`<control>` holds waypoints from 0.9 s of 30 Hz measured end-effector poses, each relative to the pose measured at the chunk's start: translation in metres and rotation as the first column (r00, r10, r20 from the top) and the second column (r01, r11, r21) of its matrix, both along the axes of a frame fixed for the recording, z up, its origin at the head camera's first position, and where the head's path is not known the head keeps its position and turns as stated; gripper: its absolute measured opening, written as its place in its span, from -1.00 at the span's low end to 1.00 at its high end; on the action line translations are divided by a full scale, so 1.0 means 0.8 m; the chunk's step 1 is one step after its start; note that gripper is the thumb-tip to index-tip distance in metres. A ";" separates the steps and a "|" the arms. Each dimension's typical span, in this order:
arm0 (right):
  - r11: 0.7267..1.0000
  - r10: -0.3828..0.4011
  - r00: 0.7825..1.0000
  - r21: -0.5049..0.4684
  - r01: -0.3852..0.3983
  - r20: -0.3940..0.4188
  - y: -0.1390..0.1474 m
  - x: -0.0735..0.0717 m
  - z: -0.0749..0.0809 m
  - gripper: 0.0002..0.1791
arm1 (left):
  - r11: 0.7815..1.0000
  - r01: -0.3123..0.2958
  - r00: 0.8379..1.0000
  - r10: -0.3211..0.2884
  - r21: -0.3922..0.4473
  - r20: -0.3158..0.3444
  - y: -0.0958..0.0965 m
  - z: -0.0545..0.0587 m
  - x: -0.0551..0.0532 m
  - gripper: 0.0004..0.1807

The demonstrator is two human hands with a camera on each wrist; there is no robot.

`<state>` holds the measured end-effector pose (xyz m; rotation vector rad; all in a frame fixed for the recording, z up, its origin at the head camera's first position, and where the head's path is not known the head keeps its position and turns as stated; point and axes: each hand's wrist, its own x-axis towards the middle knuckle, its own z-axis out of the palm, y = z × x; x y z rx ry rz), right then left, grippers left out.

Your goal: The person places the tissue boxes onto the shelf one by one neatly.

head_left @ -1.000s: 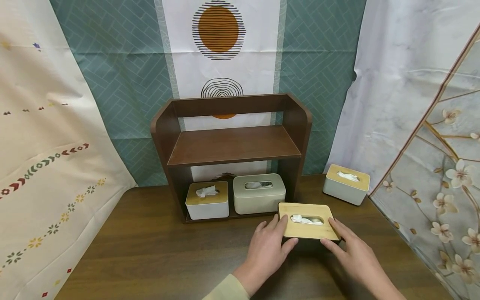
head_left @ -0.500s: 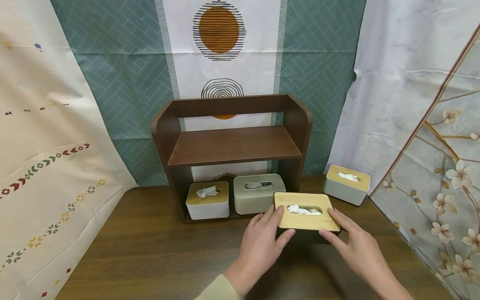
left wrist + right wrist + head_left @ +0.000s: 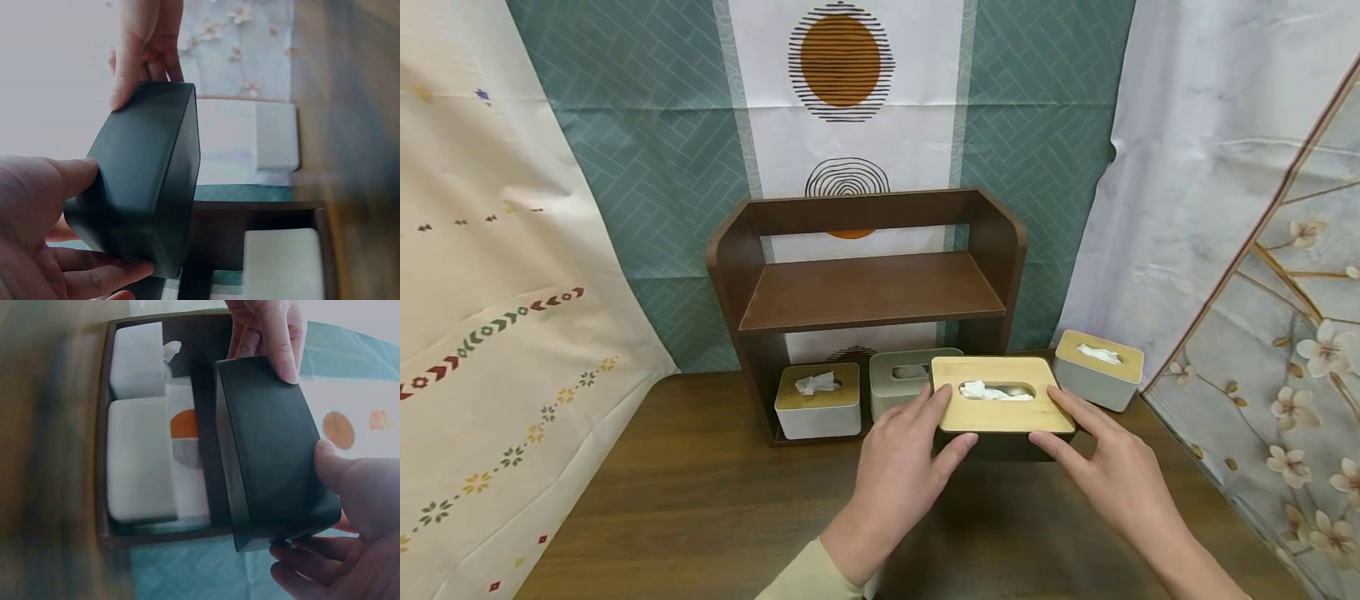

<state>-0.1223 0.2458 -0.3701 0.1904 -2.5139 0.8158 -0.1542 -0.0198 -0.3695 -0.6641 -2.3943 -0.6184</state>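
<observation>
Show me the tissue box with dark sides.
It is the dark tissue box held between the left hand and right hand; the white box, greenish box and grey box all have pale sides.

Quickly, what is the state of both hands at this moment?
Left hand: holding one end of the dark tissue box.
Right hand: holding its opposite end.

A cloth-walled table corner with household things; whether in a home or on a set cannot be told. Below the held tissue box [image 3: 1000, 418] lies a wooden table [image 3: 715, 508]; just beyond stands a small brown shelf [image 3: 872, 287]. Farther back hangs a green patterned cloth [image 3: 647, 183]; left of the grip, a cream cloth [image 3: 527, 350]; right, a flowered cloth [image 3: 1270, 308].
</observation>
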 end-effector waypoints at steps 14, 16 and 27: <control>0.999 0.039 0.987 0.026 -0.036 -0.156 -0.025 -0.016 0.051 -0.23 | 0.998 0.015 0.998 -0.011 0.062 -0.065 -0.028 0.056 -0.004 -0.28; 0.999 0.048 0.985 0.030 -0.043 -0.167 -0.028 -0.020 0.058 -0.23 | 0.998 0.015 0.996 -0.009 0.064 -0.086 -0.032 0.063 -0.005 -0.28; 0.992 0.120 0.973 -0.002 -0.123 -0.199 -0.050 -0.048 0.096 -0.25 | 0.998 -0.012 0.990 0.021 0.068 -0.138 -0.053 0.098 -0.022 -0.29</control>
